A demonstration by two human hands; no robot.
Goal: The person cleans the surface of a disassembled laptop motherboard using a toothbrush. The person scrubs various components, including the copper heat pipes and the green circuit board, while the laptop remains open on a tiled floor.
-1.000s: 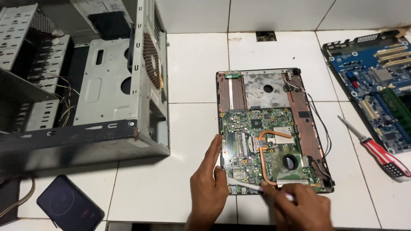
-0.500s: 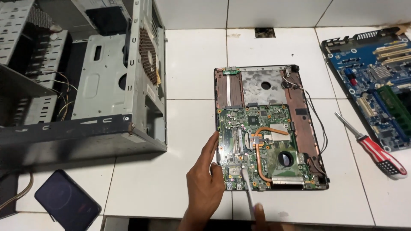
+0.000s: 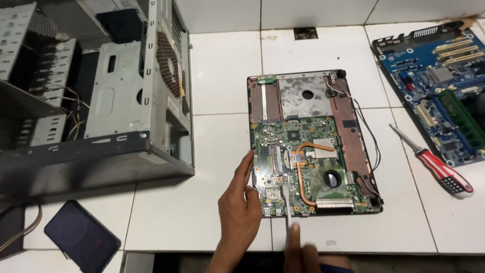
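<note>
- Far left, the open computer case (image 3: 116, 101) lies on the tiled floor (image 3: 222, 71), a dark phone (image 3: 81, 235) near it.
- My left hand (image 3: 240, 212) lies flat, grip apart, bracing the near-left edge of the laptop base (image 3: 313, 141).
- My right hand (image 3: 300, 253), low at the frame edge, is clamped on a thin white tool (image 3: 286, 202); a second ago the tool lay near the base's near edge, now its tip stands upon the green board.
- Right: a red screwdriver (image 3: 434, 164), a blue circuit board (image 3: 444, 86).
</note>
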